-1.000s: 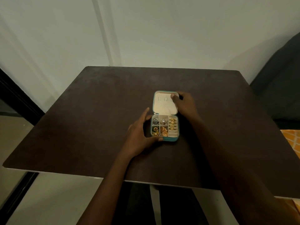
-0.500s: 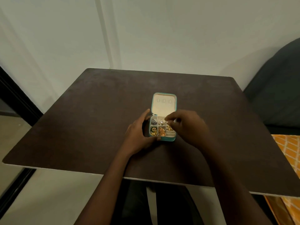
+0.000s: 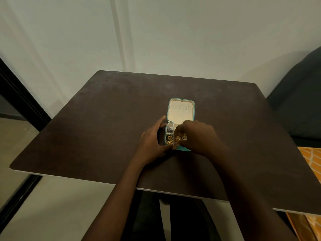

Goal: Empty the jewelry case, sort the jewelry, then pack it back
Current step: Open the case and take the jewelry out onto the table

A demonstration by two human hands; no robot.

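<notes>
A small teal jewelry case (image 3: 181,110) lies open near the middle of the dark table (image 3: 104,127), its cream-lined lid flat toward the wall. Its tray holds gold jewelry (image 3: 171,140) and a dark silvery piece (image 3: 169,130) in small compartments. My left hand (image 3: 152,145) clasps the case's left side and front corner. My right hand (image 3: 198,136) is over the tray's right half, fingertips pinched down among the gold pieces; whether they hold one is hidden. The right-hand compartments are covered by this hand.
The table stands against a pale wall. A dark cushioned seat (image 3: 298,105) is at the right, with an orange patterned cloth (image 3: 311,159) below it. A black door frame (image 3: 19,94) runs along the left. My legs show under the table's front edge.
My right hand left the lid, came down over the tray and now has its fingertips in the compartments. The left hand stays on the case's side.
</notes>
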